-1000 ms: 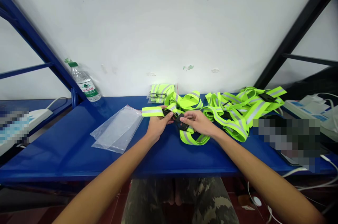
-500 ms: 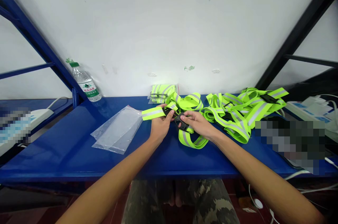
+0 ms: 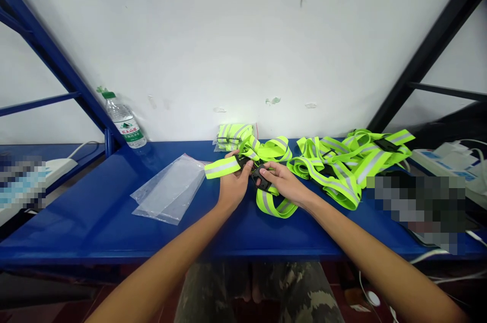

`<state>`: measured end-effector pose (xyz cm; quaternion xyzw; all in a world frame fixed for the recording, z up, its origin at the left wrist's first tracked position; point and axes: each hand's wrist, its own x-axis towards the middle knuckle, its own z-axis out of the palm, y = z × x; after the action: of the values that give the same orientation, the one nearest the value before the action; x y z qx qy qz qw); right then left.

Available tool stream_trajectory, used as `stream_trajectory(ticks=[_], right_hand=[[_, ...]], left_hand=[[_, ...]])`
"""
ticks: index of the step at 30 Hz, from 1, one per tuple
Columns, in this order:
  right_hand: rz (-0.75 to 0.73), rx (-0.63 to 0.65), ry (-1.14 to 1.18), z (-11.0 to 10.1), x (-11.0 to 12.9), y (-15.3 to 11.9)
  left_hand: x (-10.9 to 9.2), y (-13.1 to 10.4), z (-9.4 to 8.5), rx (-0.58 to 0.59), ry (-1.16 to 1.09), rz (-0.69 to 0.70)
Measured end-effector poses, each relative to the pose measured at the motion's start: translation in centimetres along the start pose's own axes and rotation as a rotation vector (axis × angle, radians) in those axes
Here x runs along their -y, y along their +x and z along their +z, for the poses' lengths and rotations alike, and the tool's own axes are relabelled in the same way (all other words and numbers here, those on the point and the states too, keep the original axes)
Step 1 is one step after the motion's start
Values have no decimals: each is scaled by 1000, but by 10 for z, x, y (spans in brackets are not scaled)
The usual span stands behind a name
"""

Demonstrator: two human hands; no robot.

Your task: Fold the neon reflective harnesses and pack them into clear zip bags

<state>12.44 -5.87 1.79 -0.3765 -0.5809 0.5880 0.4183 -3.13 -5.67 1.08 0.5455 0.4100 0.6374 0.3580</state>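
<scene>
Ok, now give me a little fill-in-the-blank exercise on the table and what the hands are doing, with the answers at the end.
1. The buckle in the right hand is coloured ____.
2. The clear plastic bags lie to the ____ of the left hand.
3. The cap on the bottle is ____.
4. The table top under the straps is ____.

Missing words: black; left; green; blue.
</scene>
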Motion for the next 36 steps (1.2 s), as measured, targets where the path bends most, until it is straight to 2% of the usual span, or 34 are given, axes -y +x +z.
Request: stream_trajectory(ticks=[5,10,16,30,36], right_hand=[[19,11,7,1,2,-1],[21,7,33,1,3,-1],[-4,-8,48,1,5,-1],[-16,-51,67,-2,5,-1],[-33,-68,48,-4,5,-1]], left_hand=[[-3,1,0,-35,36,-42],[1,1,4,-34,-84,-82],[-3,2,7,-25,-211,-228],[-4,1,1,68,-46,-153],[-7,0,2,70,11,-203]])
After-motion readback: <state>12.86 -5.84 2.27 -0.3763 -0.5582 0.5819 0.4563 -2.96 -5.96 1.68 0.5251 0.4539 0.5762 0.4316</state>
